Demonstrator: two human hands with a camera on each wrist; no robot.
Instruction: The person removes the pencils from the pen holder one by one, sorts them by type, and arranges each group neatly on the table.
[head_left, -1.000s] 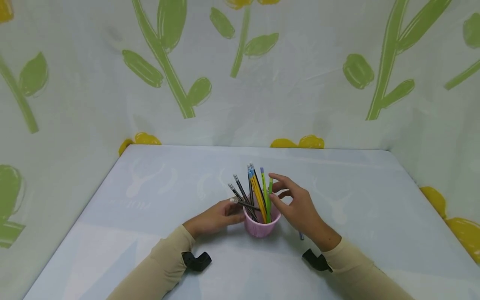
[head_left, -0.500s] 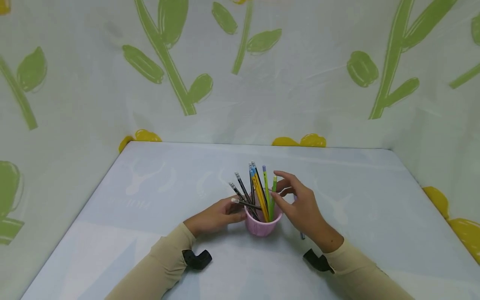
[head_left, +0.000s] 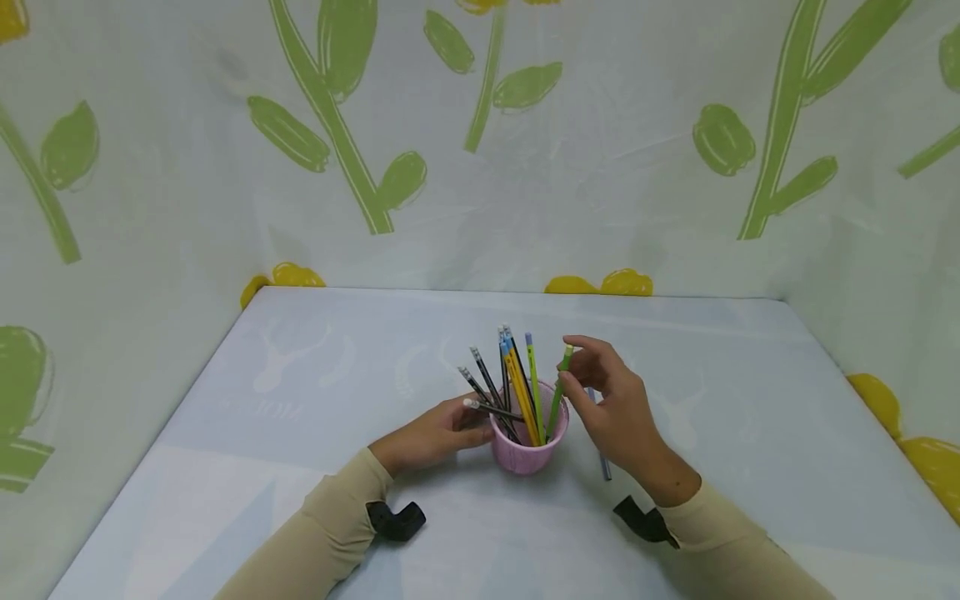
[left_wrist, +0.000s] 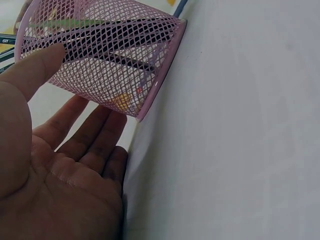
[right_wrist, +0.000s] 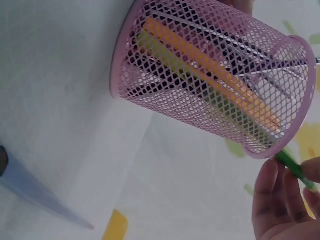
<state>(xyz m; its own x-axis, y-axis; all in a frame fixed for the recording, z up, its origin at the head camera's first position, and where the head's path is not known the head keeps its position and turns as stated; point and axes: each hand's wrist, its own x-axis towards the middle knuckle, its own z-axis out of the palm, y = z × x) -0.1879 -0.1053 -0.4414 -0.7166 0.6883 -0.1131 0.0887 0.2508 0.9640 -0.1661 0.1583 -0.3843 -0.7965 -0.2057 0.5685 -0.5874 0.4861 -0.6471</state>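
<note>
A pink mesh pencil cup (head_left: 522, 458) stands upright on the table, filled with black, yellow and green pencils. My left hand (head_left: 435, 435) holds the cup's left side; in the left wrist view, the thumb (left_wrist: 47, 62) lies against the mesh and the other fingers reach round the far side. At the cup's right rim, my right hand (head_left: 618, 408) pinches the upper end of a dark green pencil (head_left: 556, 407) between thumb and fingers. That pencil leans right, its lower part still inside the cup, as the right wrist view also shows (right_wrist: 287, 160).
On the table (head_left: 300, 467), just right of the cup, lies a blue-grey pencil (head_left: 604, 467), partly hidden by my right hand. Yellow pencils (head_left: 517, 383) and black pencils (head_left: 483, 375) stick up from the cup. A flower-printed wall (head_left: 570, 200) rises behind the table.
My right hand has moved right, tilting the dark green pencil away from the others toward the cup's right rim. The left hand has stayed at the cup.
</note>
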